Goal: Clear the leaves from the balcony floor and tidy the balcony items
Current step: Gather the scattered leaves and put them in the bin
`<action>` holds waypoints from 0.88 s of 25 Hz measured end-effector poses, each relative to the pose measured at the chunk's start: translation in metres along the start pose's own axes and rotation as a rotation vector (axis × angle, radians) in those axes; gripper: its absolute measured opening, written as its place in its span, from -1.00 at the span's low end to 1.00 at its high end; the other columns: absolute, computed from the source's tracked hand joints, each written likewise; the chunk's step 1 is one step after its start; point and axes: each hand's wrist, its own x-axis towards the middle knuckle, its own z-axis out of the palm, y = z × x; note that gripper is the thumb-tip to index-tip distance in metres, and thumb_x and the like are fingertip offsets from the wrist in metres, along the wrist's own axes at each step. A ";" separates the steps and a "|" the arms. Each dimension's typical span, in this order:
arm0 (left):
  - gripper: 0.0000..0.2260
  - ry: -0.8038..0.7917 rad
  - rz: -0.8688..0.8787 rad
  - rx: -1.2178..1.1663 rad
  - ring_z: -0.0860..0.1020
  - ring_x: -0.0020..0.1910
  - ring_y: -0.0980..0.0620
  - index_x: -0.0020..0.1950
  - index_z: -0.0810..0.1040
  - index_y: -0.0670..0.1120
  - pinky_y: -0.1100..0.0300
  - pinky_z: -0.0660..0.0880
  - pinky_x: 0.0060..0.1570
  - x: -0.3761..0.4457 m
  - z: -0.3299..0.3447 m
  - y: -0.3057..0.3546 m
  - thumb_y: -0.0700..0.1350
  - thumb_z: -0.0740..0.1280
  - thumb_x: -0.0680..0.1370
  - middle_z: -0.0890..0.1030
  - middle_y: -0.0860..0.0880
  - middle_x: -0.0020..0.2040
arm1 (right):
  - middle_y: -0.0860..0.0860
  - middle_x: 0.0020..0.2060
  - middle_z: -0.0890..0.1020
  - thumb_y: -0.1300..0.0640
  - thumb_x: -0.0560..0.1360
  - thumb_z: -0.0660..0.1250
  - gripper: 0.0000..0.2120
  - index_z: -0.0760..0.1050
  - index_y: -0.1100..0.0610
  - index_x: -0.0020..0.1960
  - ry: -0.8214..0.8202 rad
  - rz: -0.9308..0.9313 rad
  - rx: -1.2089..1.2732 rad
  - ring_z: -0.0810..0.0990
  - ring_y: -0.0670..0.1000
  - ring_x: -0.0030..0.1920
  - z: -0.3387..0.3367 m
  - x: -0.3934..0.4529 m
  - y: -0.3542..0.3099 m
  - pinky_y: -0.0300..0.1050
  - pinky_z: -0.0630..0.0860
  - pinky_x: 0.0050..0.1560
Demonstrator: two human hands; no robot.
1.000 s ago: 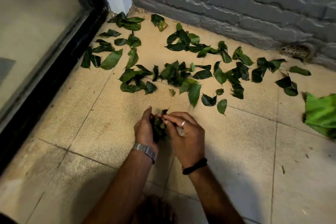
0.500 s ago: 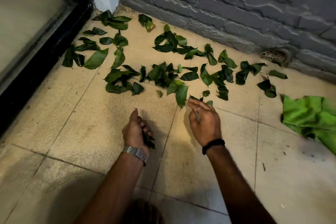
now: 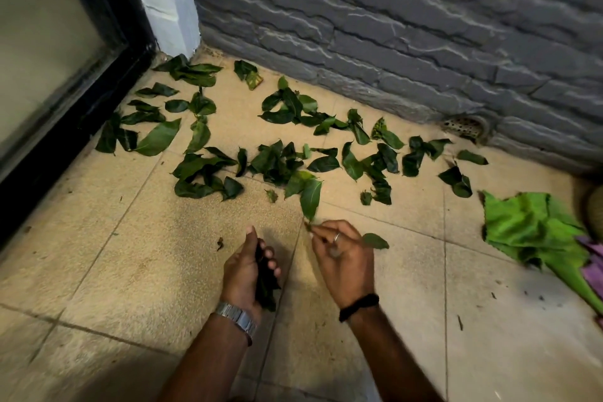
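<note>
Several dark green leaves (image 3: 277, 160) lie scattered over the beige tiled floor (image 3: 130, 254) between the glass door and the grey wall. My left hand (image 3: 249, 274) grips a bunch of gathered leaves (image 3: 266, 287) low over the tiles. My right hand (image 3: 342, 254) is just to its right and holds a leaf (image 3: 375, 241) that sticks out past the hand. Its fingertips reach the stem of a long leaf (image 3: 311, 197) lying on the floor.
A black-framed glass door (image 3: 65, 91) runs along the left. A grey stone wall (image 3: 391, 26) closes the back, with a drain grate (image 3: 463, 126) at its foot. A green cloth (image 3: 535, 225) over something purple (image 3: 594, 268) lies at the right edge.
My right hand came back from the leaves with a leaf in it and now sits closer to me. My left hand stays put with its bunch. The camera tilted up.
</note>
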 end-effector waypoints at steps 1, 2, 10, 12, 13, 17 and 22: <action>-0.69 -0.005 -0.028 -0.021 0.47 -0.47 0.05 -0.26 0.47 -0.05 0.23 0.49 -0.43 0.001 -0.003 -0.003 0.15 0.42 0.47 0.48 -0.02 -0.40 | -0.12 -0.05 0.65 0.32 0.48 0.45 -0.76 0.70 0.04 0.05 -0.002 -0.078 0.026 0.60 -0.21 -0.04 0.005 -0.018 -0.012 -0.29 0.56 0.04; -0.68 -0.008 -0.039 -0.040 0.52 -0.40 -0.02 -0.25 0.49 -0.06 0.17 0.53 -0.32 0.003 -0.005 -0.005 0.15 0.46 0.43 0.50 -0.06 -0.35 | -0.13 -0.05 0.67 0.28 0.48 0.46 -0.78 0.70 0.02 0.04 -0.014 -0.154 0.024 0.61 -0.19 -0.03 0.011 -0.035 -0.021 -0.31 0.53 0.05; -0.67 0.115 -0.044 -0.080 0.39 -0.55 0.06 -0.32 0.35 -0.03 0.22 0.39 -0.45 -0.005 -0.007 0.000 0.02 0.30 0.60 0.36 0.02 -0.51 | -0.10 0.19 0.64 0.18 0.51 0.29 -0.68 0.62 0.02 0.22 -0.280 -0.226 0.036 0.61 -0.07 0.20 0.038 -0.084 -0.032 -0.17 0.55 0.17; -0.69 0.166 -0.016 -0.071 0.30 -0.60 0.13 -0.31 0.34 0.02 0.33 0.28 -0.59 0.001 -0.015 0.011 0.04 0.29 0.59 0.32 0.09 -0.52 | -0.11 0.25 0.62 0.15 0.57 0.24 -0.67 0.59 0.00 0.29 -0.404 -0.253 0.064 0.55 -0.16 0.27 0.020 -0.079 -0.034 -0.18 0.50 0.27; -0.70 0.158 -0.009 -0.098 0.28 -0.61 0.14 -0.31 0.33 0.04 0.35 0.23 -0.61 0.003 -0.016 0.018 0.05 0.29 0.58 0.31 0.11 -0.51 | -0.13 0.25 0.62 0.16 0.58 0.23 -0.66 0.60 -0.03 0.29 -0.364 -0.247 0.032 0.54 -0.19 0.27 0.010 -0.071 -0.025 -0.17 0.48 0.29; -0.69 0.087 0.007 -0.157 0.23 -0.64 0.17 -0.32 0.31 0.04 0.38 0.16 -0.66 0.003 -0.011 0.026 0.04 0.26 0.60 0.30 0.13 -0.52 | -0.14 0.36 0.48 0.24 0.59 0.20 -0.61 0.52 -0.03 0.35 -0.102 0.012 -0.259 0.40 -0.10 0.37 -0.036 -0.027 0.050 -0.05 0.40 0.41; -0.69 0.049 -0.059 -0.096 0.23 -0.66 0.17 -0.31 0.33 0.02 0.37 0.16 -0.69 0.001 -0.007 0.006 0.03 0.26 0.61 0.31 0.12 -0.53 | 0.04 0.22 0.62 0.37 0.45 0.43 -0.59 0.62 0.10 0.25 -0.063 0.006 -0.565 0.57 0.06 0.21 -0.048 -0.013 0.091 -0.09 0.53 0.26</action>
